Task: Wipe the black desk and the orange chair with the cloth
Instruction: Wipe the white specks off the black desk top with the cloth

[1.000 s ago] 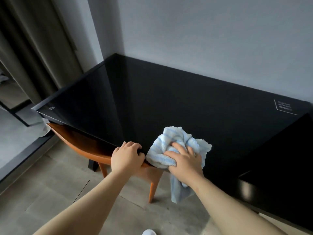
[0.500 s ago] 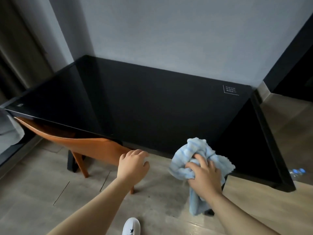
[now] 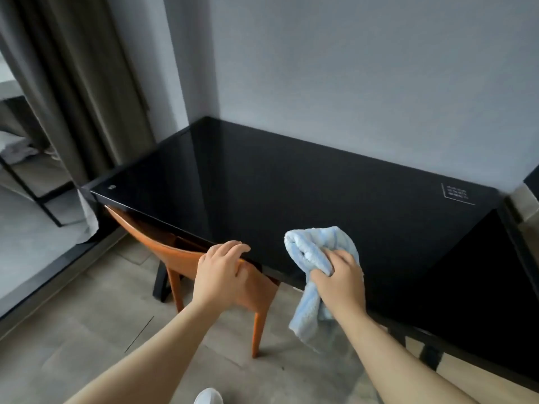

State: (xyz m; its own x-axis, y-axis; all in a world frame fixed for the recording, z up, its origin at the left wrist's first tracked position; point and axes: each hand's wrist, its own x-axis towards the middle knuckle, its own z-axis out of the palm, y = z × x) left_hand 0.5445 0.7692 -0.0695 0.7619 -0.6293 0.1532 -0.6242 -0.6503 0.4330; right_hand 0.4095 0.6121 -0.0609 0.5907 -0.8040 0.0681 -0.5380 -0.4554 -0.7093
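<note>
Head view: right hand (image 3: 339, 282) gripping bunched blue cloth (image 3: 316, 252) over black desk (image 3: 320, 196) front edge; left hand (image 3: 221, 272) curled over orange chair (image 3: 175, 255) back, tucked under desk.

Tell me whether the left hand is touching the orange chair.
Touching: the head view shows the left hand gripping the top of the orange chair's backrest.

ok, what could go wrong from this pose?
The cloth is bunched in the right hand with a long tail hanging off the desk edge, so little fabric may meet the glossy top. The left hand grips the orange chair back, tucked under the desk; pulling it could knock the desk's underside.
</note>
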